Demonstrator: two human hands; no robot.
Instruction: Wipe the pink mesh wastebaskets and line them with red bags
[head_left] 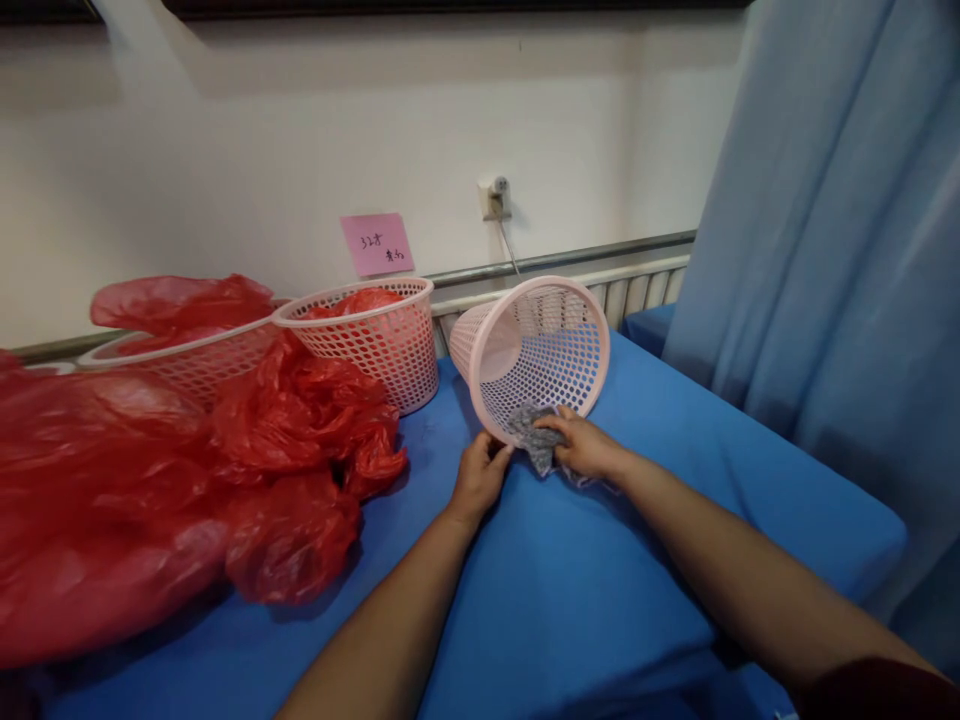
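Observation:
A pink perforated plastic wastebasket [541, 360] lies on its side on the blue-covered table, its mouth facing me. My left hand [480, 474] pinches the lower left of its rim between thumb and fingers. A grey cloth [534, 436] is bunched in my right hand [583, 443], which presses it over the lower rim and the inside wall near the opening. Part of the cloth hangs below the rim onto the table, and some of it is hidden by my fingers.
Two more pink baskets, one upright [412, 350] and one further left [187, 368], hold red plastic bags. Crumpled red bags [300, 480] cover the left of the blue table [585, 600]. Behind are a radiator [637, 292] and a wall socket [495, 202]; a blue curtain [817, 300] hangs at right.

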